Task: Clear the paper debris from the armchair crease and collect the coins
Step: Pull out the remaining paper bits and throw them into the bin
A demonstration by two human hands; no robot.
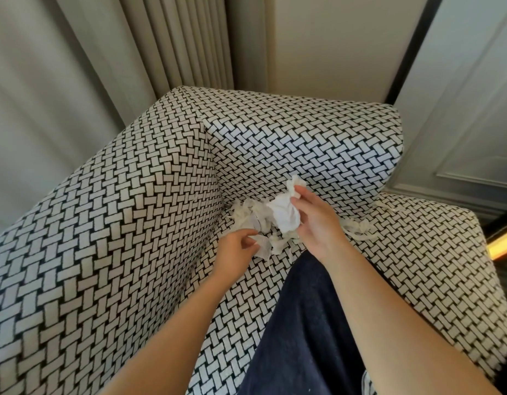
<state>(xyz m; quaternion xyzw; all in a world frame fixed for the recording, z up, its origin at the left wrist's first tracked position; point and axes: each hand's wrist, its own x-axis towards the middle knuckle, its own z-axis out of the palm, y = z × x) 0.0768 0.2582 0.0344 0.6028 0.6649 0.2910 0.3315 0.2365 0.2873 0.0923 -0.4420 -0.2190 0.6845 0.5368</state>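
Paper debris (pixel 248 212) partly gathered: wad (pixel 283 216) being gripped by right hand (pixel 317 223), scrap (pixel 263 247) being pinched by left hand (pixel 235 252). Shreds (pixel 357 230) being left along armchair (pixel 132 223) crease; coins unseen, likely uncollected.

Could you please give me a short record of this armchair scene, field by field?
right hand: grips a crumpled paper wad
left hand: pinches a paper scrap on the seat
loose shreds: lying along the armchair crease and on the seat
coins: none visible
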